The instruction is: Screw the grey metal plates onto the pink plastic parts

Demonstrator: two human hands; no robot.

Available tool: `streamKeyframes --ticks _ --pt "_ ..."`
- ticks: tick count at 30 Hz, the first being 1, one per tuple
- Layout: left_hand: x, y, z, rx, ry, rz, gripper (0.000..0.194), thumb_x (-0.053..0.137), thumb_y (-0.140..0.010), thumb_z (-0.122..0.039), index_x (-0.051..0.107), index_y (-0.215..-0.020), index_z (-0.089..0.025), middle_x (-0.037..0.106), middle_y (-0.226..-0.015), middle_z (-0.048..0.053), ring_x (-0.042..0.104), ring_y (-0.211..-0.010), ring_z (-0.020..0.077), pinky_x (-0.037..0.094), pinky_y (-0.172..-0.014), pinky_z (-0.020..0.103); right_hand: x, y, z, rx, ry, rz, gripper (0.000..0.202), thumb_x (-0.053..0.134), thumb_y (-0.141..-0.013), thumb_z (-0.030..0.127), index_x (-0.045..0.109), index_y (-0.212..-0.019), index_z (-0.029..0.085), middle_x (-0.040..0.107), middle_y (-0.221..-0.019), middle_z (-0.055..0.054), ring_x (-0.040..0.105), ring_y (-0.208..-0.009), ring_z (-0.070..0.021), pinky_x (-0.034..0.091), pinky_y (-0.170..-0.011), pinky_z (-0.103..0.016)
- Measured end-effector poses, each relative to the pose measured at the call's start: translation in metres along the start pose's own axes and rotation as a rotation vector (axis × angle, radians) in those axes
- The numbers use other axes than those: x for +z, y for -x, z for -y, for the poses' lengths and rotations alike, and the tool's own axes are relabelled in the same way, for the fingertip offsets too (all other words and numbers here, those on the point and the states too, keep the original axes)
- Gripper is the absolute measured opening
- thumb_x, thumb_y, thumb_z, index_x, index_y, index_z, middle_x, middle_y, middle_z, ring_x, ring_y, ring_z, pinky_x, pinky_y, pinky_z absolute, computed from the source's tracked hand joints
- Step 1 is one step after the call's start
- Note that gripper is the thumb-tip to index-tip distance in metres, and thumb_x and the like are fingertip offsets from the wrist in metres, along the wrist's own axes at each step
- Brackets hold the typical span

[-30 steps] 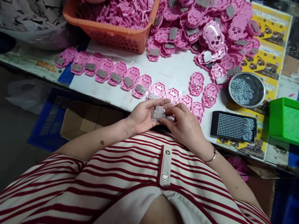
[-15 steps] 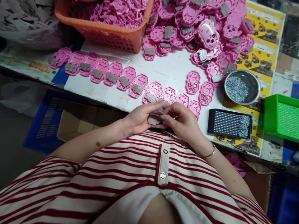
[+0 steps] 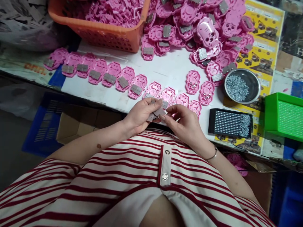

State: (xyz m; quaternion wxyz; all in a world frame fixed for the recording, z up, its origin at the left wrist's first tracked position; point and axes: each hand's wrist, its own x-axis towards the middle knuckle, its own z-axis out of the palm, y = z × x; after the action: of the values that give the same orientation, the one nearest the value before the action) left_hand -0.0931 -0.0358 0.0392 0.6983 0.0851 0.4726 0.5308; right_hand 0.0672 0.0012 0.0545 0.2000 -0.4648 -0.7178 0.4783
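The left hand's thumb has folded over the grey plates, gripping them; the right hand's fingers pinch their edge beside the table.

Grey plates: thin, flat, overlapping at angles, tilted, left hand gripping them, right fingertips at their edge. Pink shells: molded, open side up, slanting row just beyond, several with grey pieces across their near ends.
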Motion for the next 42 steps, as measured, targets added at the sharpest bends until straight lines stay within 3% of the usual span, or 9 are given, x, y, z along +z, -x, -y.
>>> streamKeyframes --ticks 3,6,11,16,22,26,34,38,42 --pt "0.0 -0.001 0.001 0.012 -0.022 0.017 0.021 0.073 -0.09 -0.024 0.059 -0.079 -0.014 0.062 -0.066 -0.002 0.059 -0.052 0.0084 0.05 -0.043 0.015 0.002 -0.003 0.0 0.103 -0.185 0.055 0.032 0.07 -0.083 0.049 0.062 -0.076 0.018 0.062 -0.07 0.001 0.052 -0.06 -0.0088 0.041 -0.055 -0.024" --pt "-0.002 -0.002 0.0 0.008 -0.029 -0.005 0.019 0.069 -0.094 -0.026 0.062 -0.081 -0.013 0.063 -0.069 -0.002 0.058 -0.051 0.0065 0.049 -0.041 0.014 0.001 -0.003 0.0 0.108 -0.281 -0.062 0.031 0.067 -0.085 0.048 0.06 -0.076 0.019 0.059 -0.065 0.003 0.052 -0.056 -0.0094 0.042 -0.053 -0.024" --pt "-0.002 0.001 -0.002 -0.035 -0.106 0.061 0.028 0.084 -0.079 -0.035 0.069 -0.081 -0.012 0.057 -0.06 -0.004 0.052 -0.043 0.0046 0.042 -0.035 0.011 -0.002 0.005 -0.006 -0.306 0.43 -0.333 0.021 0.057 -0.094 0.034 0.064 -0.081 0.019 0.068 -0.073 -0.003 0.058 -0.064 -0.012 0.042 -0.06 -0.027" --pt "0.001 0.005 -0.002 -0.083 -0.195 0.117 0.051 0.097 -0.054 -0.05 0.072 -0.074 -0.01 0.057 -0.056 -0.004 0.047 -0.04 0.0034 0.038 -0.031 0.011 0.0 0.009 -0.009 -0.586 0.821 -0.232 0.021 0.051 -0.097 0.029 0.067 -0.101 0.016 0.071 -0.085 -0.009 0.061 -0.073 -0.0164 0.044 -0.062 -0.029" --pt "0.001 0.009 -0.004 -0.079 -0.271 0.142 0.042 0.095 -0.059 -0.044 0.072 -0.076 -0.013 0.055 -0.054 -0.006 0.045 -0.038 0.003 0.038 -0.031 0.011 0.001 0.01 -0.014 -0.322 0.078 -0.035 0.014 0.054 -0.093 0.021 0.059 -0.105 0.02 0.063 -0.09 -0.003 0.059 -0.081 -0.013 0.05 -0.074 -0.028" --pt "0.0 0.01 -0.002 -0.053 -0.39 0.1 0.025 0.087 -0.064 -0.03 0.072 -0.076 -0.014 0.055 -0.053 -0.006 0.044 -0.039 0.0042 0.038 -0.031 0.012 -0.002 0.012 -0.017 -0.183 -0.374 0.087 0.043 0.059 -0.088 0.019 0.041 -0.126 0.025 0.054 -0.087 0.002 0.057 -0.078 -0.0116 0.051 -0.074 -0.027" --pt "-0.001 0.013 -0.008 0.027 -0.909 0.268 0.021 0.069 -0.078 -0.033 0.073 -0.07 -0.013 0.052 -0.052 -0.006 0.043 -0.049 0.0049 0.035 -0.044 0.014 -0.033 0.028 0.007 -0.453 0.798 0.18 0.036 0.044 -0.098 0.021 0.058 -0.131 0.022 0.056 -0.099 -0.01 0.049 -0.075 -0.0154 0.041 -0.068 -0.03" --pt "0.002 0.013 -0.007 0.062 -0.954 0.366 0.02 0.069 -0.08 -0.032 0.076 -0.074 -0.014 0.066 -0.066 -0.002 0.055 -0.062 0.0072 0.043 -0.059 0.016 -0.045 0.031 0.012 -0.514 0.922 0.251 0.025 0.048 -0.098 0.023 0.067 -0.114 0.018 0.057 -0.091 -0.008 0.046 -0.072 -0.0151 0.034 -0.064 -0.029" --pt "0.003 0.011 -0.003 -0.1 -0.683 0.188 0.024 0.077 -0.077 -0.038 0.076 -0.086 -0.016 0.055 -0.061 -0.006 0.044 -0.045 0.0048 0.036 -0.039 0.015 -0.066 0.032 -0.007 -0.353 0.962 0.1 0.025 0.06 -0.093 0.038 0.07 -0.095 0.015 0.057 -0.087 -0.008 0.045 -0.068 -0.015 0.031 -0.059 -0.03"
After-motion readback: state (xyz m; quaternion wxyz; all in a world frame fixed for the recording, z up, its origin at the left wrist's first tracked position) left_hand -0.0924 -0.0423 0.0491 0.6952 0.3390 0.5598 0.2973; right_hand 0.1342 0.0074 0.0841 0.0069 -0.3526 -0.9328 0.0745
